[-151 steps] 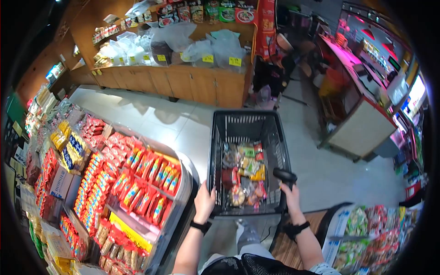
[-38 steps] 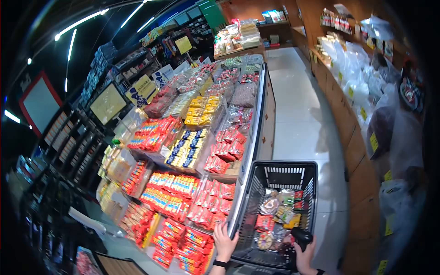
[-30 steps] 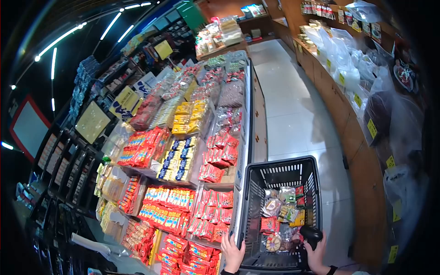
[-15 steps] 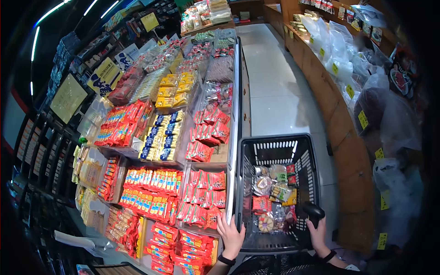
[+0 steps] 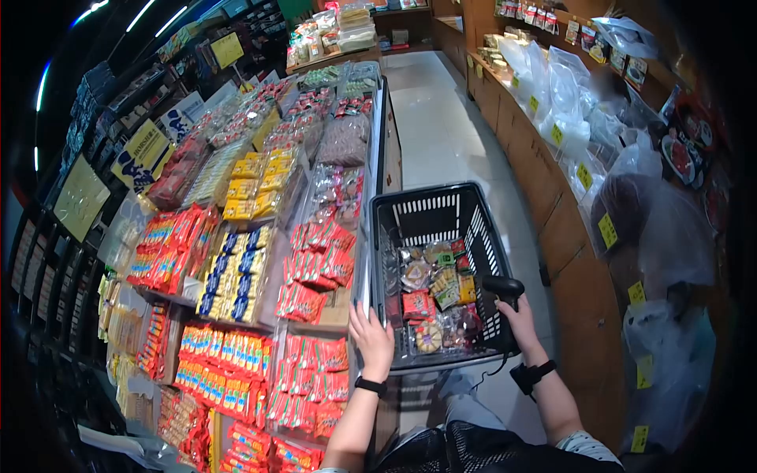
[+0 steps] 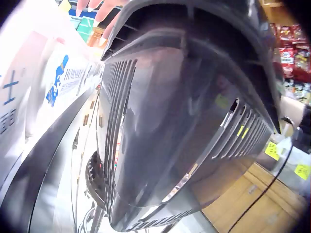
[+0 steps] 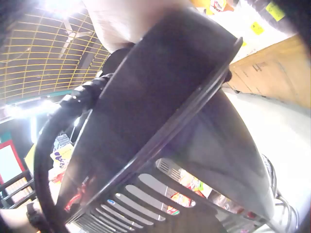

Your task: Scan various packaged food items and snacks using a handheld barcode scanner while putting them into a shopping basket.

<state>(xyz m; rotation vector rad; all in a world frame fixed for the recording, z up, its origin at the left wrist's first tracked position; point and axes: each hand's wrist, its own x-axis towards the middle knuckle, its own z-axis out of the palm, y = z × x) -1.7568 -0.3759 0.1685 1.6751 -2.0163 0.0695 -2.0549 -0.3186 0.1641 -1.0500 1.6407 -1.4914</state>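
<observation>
A black plastic shopping basket (image 5: 426, 214) stands in front of my body. Inside lie several snack packs, among them a round cookie pack (image 5: 428, 337), a red packet (image 5: 418, 304) and a yellow one (image 5: 467, 289). My left hand (image 5: 374, 345) rests at the basket's left rim beside the edge of the candy display, fingers mostly straight; its fingertips (image 6: 97, 20) show past the rim in the left wrist view. At the right rim, my right hand (image 5: 518, 322) grips a black barcode scanner (image 5: 503, 285) with a cable hanging down. In the right wrist view the basket wall hides most of that hand.
On the left, a long candy display (image 5: 276, 236) holds red, yellow and blue packets in clear bins. A wooden counter (image 5: 512, 134) with plastic-covered goods and yellow price tags lines the right. Between them runs a pale tiled aisle (image 5: 430, 118).
The view has turned left from facing the wooden counter to looking along the aisle. My left hand has moved from gripping the basket rim to the display's edge. The right hand keeps the scanner.
</observation>
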